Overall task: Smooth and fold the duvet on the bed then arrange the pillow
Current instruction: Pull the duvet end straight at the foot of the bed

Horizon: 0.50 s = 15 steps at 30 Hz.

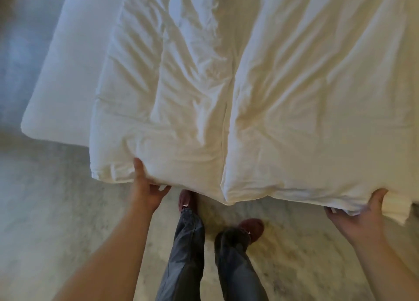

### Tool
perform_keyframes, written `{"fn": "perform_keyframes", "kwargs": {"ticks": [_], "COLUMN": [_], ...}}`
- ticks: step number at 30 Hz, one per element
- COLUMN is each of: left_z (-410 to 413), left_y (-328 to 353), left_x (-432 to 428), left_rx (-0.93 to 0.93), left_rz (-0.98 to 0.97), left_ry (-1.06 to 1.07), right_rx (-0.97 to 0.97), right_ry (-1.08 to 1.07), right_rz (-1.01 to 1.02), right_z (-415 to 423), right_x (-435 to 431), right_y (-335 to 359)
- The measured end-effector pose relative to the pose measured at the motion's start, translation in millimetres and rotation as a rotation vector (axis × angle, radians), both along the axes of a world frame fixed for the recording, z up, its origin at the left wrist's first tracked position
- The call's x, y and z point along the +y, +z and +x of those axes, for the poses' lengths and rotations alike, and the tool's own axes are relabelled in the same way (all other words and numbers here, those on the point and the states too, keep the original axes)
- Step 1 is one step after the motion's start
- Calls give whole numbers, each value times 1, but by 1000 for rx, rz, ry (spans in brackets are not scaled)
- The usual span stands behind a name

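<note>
At the bed's (59, 78) foot, the creased duvet (249, 85) covers it from 9 to 3 o'clock. The left hand (147, 192) at 7 and right hand (365, 216) at 4 pinch its near hem, thumbs on top, fingers beneath, likely to draw it taut. No pillow shows.

Duvet (260, 92) lies on bed (68, 80), hanging over its near edge.

White creased duvet (249, 85) overhangs the bed's near edge.
</note>
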<state>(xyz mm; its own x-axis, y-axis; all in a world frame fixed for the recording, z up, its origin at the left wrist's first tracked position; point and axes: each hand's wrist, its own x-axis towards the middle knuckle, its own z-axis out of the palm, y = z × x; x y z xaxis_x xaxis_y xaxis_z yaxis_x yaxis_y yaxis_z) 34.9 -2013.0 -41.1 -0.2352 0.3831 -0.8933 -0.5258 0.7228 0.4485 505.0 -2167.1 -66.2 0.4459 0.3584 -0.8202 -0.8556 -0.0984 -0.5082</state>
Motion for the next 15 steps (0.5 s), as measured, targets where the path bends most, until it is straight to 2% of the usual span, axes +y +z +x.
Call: {"fn": "perform_keyframes", "kwargs": {"ticks": [4,8,11,15], "left_z": [33,40,49,72], "left_y": [5,1,-5,-12], "left_x": [12,11,5,-5], "left_rx": [-208,-299,-374,-428], "left_rz": [171,203,266,239], "left_ry": [58,108,69,-25], "right_rx": [7,83,101,124], "right_ry": [11,75,204,268], "right_rz": [4,72,129,86], "right_z": [-15,-28,-65,-132], "right_x": [12,26,45,67], "right_y": [3,11,19,22]}}
